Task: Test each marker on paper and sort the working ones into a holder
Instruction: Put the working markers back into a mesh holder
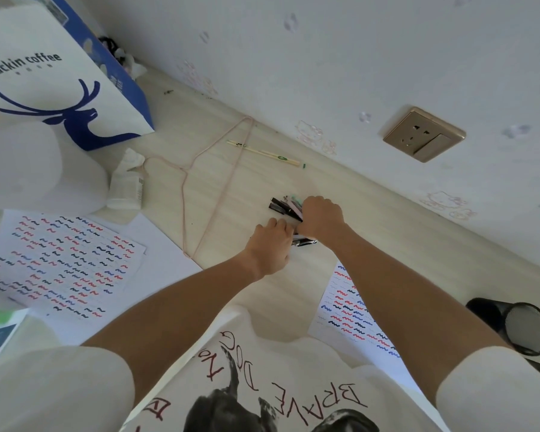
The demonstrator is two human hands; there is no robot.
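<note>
A bunch of markers (282, 205) lies on the pale wooden floor near the wall, dark barrels with a few pink and green ones. My right hand (321, 218) is closed around the bunch from the right. My left hand (272, 246) rests against the bunch's near end, fingers curled over several more markers (304, 242). A black mesh holder (512, 327) lies on its side at the far right, its round opening facing the camera. A test paper (349, 310) full of red, blue and black squiggles lies between my arms; another squiggle sheet (56, 260) is at the left.
A white and blue coffee paper bag (63, 88) stands at the back left. A pink wire hanger (212, 185), a pair of chopsticks (265, 153) and a small white bottle (127, 185) lie on the floor. A gold wall socket (424, 134) is on the right wall.
</note>
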